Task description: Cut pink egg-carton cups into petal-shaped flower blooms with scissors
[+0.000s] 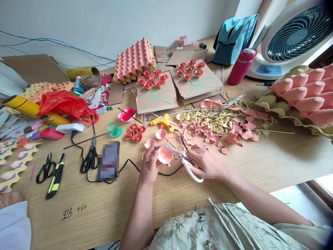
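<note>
Looks like the rim-trimming step. Left hand (151, 160) pinches a pink egg-carton cup (165, 155); right hand (205, 161) grips white-handled scissors (182, 155), blades at the cup's far rim. Can't tell if they're biting. Next snip likely calls for a steady cup, small turn from the left, fingertips clear of blades. Loose pink cup (161, 134) and yellow glue gun (163, 121) sit just beyond both hands; carton scraps (235, 128) beyond the right.

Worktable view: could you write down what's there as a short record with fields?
Left hand: holds a small round pink cup
Right hand: holds white-handled metal scissors, blades by the cup's rim
Beyond hands: yellow pistol-shaped glue gun
Left of gun: four loose red rose-shaped flowers
Right of gun: heaped pink and yellowish scraps
</note>
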The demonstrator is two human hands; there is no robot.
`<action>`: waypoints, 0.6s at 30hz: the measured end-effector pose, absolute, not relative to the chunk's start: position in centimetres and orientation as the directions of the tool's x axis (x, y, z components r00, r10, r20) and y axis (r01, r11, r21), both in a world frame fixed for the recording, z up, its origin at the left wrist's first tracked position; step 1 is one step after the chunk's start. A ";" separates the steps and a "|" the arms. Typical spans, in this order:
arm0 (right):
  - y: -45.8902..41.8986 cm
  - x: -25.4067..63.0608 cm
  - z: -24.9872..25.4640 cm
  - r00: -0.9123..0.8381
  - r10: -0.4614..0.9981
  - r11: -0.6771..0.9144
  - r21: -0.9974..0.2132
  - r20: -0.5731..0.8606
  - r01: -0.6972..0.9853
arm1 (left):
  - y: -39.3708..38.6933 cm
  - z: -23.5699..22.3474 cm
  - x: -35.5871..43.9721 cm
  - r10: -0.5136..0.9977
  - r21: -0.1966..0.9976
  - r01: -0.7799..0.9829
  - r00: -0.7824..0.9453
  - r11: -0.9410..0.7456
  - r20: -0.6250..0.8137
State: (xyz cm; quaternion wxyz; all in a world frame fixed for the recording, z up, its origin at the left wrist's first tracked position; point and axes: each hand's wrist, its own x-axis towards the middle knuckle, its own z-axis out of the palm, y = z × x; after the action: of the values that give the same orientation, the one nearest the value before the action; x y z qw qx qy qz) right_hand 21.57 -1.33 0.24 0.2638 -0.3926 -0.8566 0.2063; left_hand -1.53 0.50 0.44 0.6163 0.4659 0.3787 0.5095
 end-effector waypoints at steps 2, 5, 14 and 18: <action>-1.4 21.6 0.2 -0.556 0.778 0.609 -0.568 0.293 0.553 | 0.5 0.5 -1.6 0.985 0.960 -0.277 0.173 0.046 0.002; -1.4 21.6 0.3 -0.568 0.772 0.613 -0.565 0.284 0.551 | 0.6 0.4 -1.6 0.988 0.958 -0.282 0.157 0.042 0.003; -1.3 21.8 0.2 -0.530 0.796 0.589 -0.572 0.291 0.571 | 0.6 0.9 -1.6 0.968 0.937 -0.349 0.240 0.021 0.067; -1.2 21.9 0.3 -0.522 0.807 0.575 -0.563 0.275 0.593 | 0.6 0.9 -1.8 0.970 0.932 -0.359 0.237 0.045 0.045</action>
State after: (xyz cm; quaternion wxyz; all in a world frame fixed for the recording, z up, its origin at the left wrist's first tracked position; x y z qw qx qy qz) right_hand 21.87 -1.17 0.33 0.2617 -0.4127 -0.8481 0.2047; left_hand -1.81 0.64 0.92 0.6407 0.4563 0.3347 0.5189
